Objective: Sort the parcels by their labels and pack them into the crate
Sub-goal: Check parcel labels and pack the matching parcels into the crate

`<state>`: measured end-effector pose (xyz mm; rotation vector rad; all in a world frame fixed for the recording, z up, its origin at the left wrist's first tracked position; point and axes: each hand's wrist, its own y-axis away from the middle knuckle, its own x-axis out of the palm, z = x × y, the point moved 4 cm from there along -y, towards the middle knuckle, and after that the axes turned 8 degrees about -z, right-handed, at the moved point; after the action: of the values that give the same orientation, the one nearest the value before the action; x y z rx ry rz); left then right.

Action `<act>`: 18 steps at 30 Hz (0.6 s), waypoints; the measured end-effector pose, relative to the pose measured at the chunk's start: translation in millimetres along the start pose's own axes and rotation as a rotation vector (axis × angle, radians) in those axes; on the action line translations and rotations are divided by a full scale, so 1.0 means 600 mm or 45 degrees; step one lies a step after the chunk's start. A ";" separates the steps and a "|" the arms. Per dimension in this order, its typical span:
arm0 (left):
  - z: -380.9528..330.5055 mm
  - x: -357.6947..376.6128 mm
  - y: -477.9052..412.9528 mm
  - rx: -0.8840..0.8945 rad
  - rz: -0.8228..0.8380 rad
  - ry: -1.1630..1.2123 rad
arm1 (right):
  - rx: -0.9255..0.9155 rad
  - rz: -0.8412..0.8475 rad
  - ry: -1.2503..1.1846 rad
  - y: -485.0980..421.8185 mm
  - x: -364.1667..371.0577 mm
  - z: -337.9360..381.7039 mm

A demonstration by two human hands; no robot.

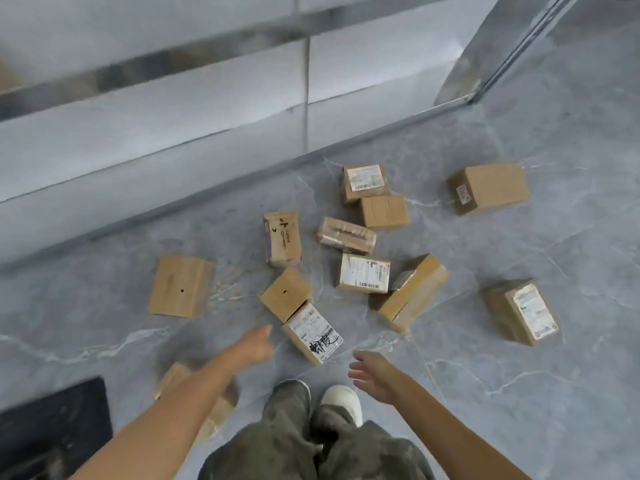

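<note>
Parcels scattered on the floor, both hands held out above them

A labelled parcel [311,332] is seen on the grey floor [519,393] between the two hands, with a plain parcel [285,294] touching its far end. The left hand [254,344] is stretched out just left of the labelled parcel, fingers extended and nothing grasped; contact with it cannot be told. The right hand [372,374] is held just near and right of the same parcel, fingers loosely spread and empty. Other parcels [363,278] are strewn farther off and to the right, and a flat cardboard piece [180,286] lies at the far left. A blurred parcel [176,370] is partly hidden under the left forearm. A black object [52,427] is cut off at the near left corner; whether it is the crate, and what it holds, cannot be told.
</note>
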<state>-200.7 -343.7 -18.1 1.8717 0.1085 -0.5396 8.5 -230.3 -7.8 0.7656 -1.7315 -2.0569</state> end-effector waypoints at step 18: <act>-0.233 -0.211 0.309 0.358 -0.259 0.275 | -0.394 0.214 -0.116 0.358 -0.116 0.198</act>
<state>-208.7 -260.7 233.0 2.2060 0.3867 -0.5087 -24.6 -138.3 227.6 0.4229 -1.4172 -2.1977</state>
